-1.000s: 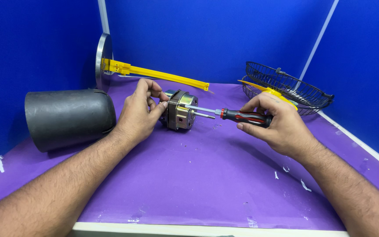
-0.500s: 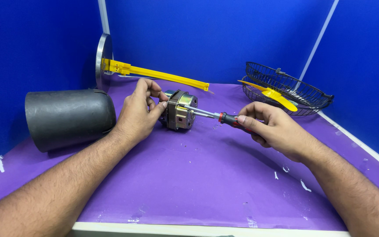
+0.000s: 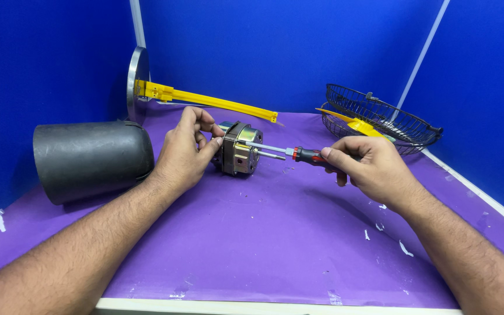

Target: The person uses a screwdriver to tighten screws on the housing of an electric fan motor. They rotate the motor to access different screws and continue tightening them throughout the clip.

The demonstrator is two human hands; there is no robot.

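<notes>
The left hand [image 3: 186, 153] is closing around the far-left end of a small electric motor [image 3: 239, 149], fingers curled over its top and thumb pressing against its near side, steadying it where it is lying on its side on the purple table [image 3: 252, 233], near the middle and slightly toward the far edge. The motor's metal shaft [image 3: 270, 155] is pointing to the right, out of a brass-coloured housing.

The right hand [image 3: 368, 166] is gripping a screwdriver [image 3: 298, 154] with a red and black handle, fingers wrapped round the handle so that only its front part is showing. The screwdriver is lying almost level, its silver blade reaching left and its tip meeting the face of the motor just above the shaft.

To the left of the left hand, a dark grey cylindrical cover [image 3: 91, 158] is lying on its side, its rounded end close to the wrist. Farther back, a round metal base plate [image 3: 137, 84] is standing on edge against the blue wall, with a long yellow arm [image 3: 205, 100] running from it to the right along the table. At the far right, a black wire fan guard [image 3: 383, 116] is resting tilted, and a yellow fan blade [image 3: 357, 123] is sitting inside it. Small white scraps [image 3: 403, 248] are lying on the table beside the right forearm.
</notes>
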